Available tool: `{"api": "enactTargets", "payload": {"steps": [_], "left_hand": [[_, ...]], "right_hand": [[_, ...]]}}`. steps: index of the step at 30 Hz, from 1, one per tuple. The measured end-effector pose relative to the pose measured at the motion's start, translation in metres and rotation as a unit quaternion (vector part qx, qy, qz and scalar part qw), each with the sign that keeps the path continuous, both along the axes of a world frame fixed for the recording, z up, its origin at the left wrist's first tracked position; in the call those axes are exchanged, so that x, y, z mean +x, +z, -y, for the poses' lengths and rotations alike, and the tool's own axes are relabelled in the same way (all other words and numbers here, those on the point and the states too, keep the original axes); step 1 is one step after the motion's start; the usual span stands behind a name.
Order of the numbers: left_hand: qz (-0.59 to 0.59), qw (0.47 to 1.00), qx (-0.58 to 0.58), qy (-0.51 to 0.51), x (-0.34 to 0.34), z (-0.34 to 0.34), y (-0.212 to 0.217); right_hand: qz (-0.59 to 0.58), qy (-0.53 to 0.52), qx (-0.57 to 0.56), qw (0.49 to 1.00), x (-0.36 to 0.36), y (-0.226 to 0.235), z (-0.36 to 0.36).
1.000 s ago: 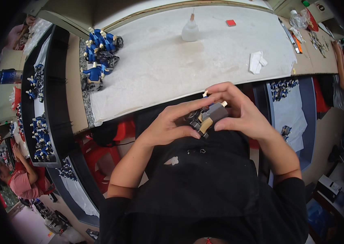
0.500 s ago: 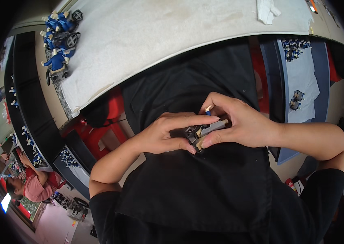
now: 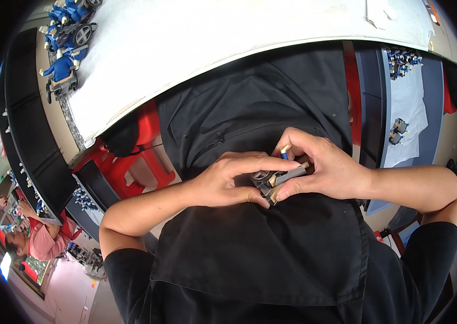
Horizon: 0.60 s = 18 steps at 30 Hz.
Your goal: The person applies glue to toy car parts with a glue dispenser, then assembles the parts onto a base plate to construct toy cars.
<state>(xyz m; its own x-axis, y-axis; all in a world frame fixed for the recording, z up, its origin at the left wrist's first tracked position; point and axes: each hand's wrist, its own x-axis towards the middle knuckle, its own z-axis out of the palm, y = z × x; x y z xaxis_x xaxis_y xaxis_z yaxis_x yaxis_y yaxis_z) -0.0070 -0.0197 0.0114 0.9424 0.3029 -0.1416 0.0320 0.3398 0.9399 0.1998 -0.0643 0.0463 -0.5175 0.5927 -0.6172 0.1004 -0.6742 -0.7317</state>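
Over my black apron (image 3: 271, 243) I hold a small toy figure in a grey wheelchair (image 3: 288, 175) between both hands. My left hand (image 3: 228, 175) grips its wheel side, with the index finger stretched across the top and the thumb beneath. My right hand (image 3: 320, 167) pinches the other side, its thumb pressed on a pale part. A bit of blue sleeve with a cream hand (image 3: 285, 151) sticks up beside my right fingers. Much of the toy is covered by my hands.
Several blue figures in wheelchairs (image 3: 61, 65) stand at the left end of the white-covered table (image 3: 212, 32). A grey-blue tray (image 3: 431, 108) on the right bears more of these toys. Red stools (image 3: 147, 156) stand below. At far left a person in pink (image 3: 45, 243) works.
The view has shifted slightly, so the table and its toys sit higher and the left toys further left. Both hands keep the same grip on the toy.
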Motion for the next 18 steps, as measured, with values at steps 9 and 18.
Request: {"api": "enactTargets", "payload": {"steps": [9,18], "left_hand": [[0.022,0.998,0.050,-0.011,0.001,-0.006,-0.001],[-0.043,0.974,-0.222,0.019,0.003,-0.011,0.007]], "right_hand": [[-0.009,-0.023,-0.002,1.000,0.000,0.004,-0.002],[-0.054,-0.081,-0.025,0.995,-0.001,0.001,-0.001]]}}
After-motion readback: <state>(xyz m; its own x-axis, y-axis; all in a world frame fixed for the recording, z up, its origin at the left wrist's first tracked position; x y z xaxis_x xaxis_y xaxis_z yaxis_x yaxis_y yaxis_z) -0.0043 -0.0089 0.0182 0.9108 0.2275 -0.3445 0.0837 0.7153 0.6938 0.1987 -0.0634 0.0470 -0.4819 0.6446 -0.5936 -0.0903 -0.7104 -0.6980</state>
